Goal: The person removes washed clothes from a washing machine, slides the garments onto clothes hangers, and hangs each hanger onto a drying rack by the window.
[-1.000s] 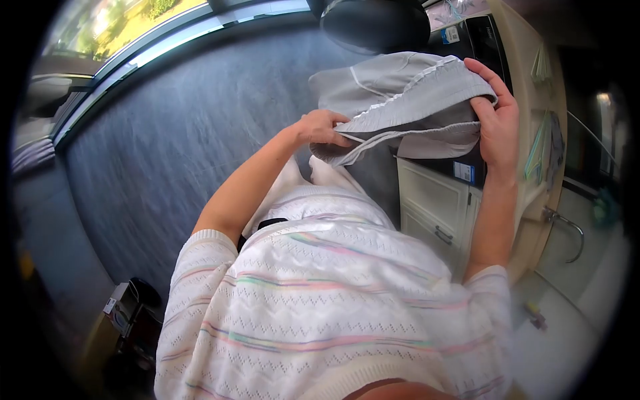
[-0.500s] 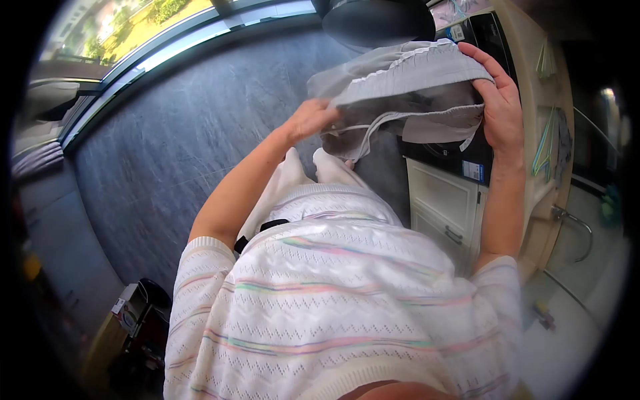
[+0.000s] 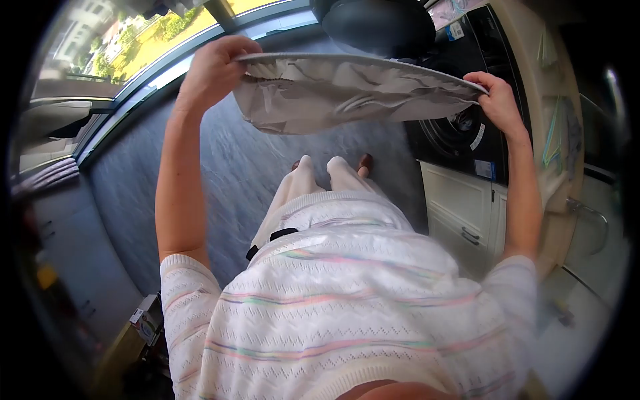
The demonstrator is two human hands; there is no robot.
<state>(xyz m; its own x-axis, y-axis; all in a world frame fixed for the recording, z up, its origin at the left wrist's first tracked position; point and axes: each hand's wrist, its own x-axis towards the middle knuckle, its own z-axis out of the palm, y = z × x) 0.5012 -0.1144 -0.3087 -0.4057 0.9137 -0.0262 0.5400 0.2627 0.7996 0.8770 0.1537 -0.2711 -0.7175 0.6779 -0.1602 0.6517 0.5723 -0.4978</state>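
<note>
Left hand [image 3: 212,75]: grip clenched on one end of the grey cloth [image 3: 360,97], close to the window [image 3: 163,37]. Right hand [image 3: 499,103]: grip pinching the other end, fingers curled over the edge, in front of the black machine [image 3: 492,50]. Both arms reach forward.

Cloth is up in the air between the hands, above the grey floor [image 3: 160,167]. Rim pulled fairly taut, sloping slightly down toward the right hand; the rest sags in loose folds, pale inside showing. Its right end overlaps the view of the machine, whose round door [image 3: 453,137] shows partly below. Cannot tell whether cloth and machine touch.

White cabinet [image 3: 460,193] beside the machine, nearer the wearer. Dark rounded object [image 3: 373,27] beyond the cloth. Brown shoe [image 3: 365,165] on the floor, at the end of a pale trouser leg. Small box [image 3: 145,320] at lower left. Curved metal tap [image 3: 592,217] at far right, blurred.
</note>
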